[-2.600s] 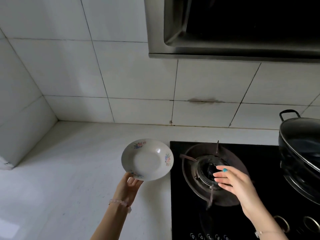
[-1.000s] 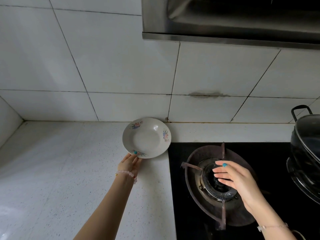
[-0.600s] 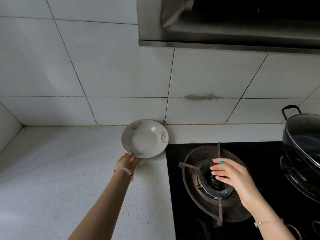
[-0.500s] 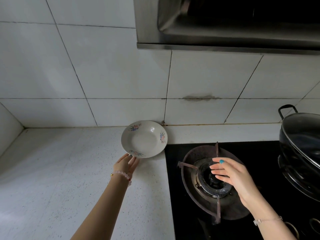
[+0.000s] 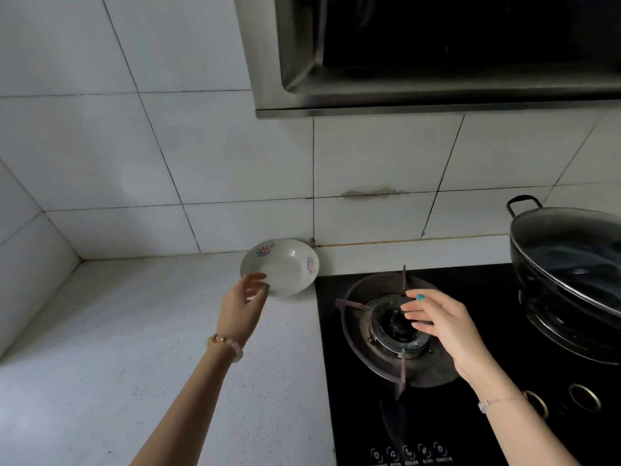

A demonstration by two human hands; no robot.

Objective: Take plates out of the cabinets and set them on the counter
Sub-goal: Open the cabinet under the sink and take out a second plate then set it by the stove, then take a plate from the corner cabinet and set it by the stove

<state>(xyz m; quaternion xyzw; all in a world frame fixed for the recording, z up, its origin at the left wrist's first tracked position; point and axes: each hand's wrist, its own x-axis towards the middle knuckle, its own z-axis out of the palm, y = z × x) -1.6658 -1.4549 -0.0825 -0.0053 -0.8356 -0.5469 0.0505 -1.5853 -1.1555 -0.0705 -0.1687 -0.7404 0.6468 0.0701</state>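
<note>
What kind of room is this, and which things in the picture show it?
Most likely a home kitchen: a gas burner on a black hob, a range hood above it, and a flowered plate on the white counter.

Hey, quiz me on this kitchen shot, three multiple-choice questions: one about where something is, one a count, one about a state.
1. Where is the plate? A) on the counter by the back wall, left of the stove; B) in a cabinet; C) on the stove.
2. How many plates show? A) one; B) two; C) three.
3. The right hand is: A) gripping a plate; B) open over the burner, holding nothing; C) pressing the stove's controls.
Answers: 1 A, it sits at the counter's back edge beside the stove; 2 A, only the flowered one shows; 3 B, its fingers are spread above the burner, nothing in them.
</note>
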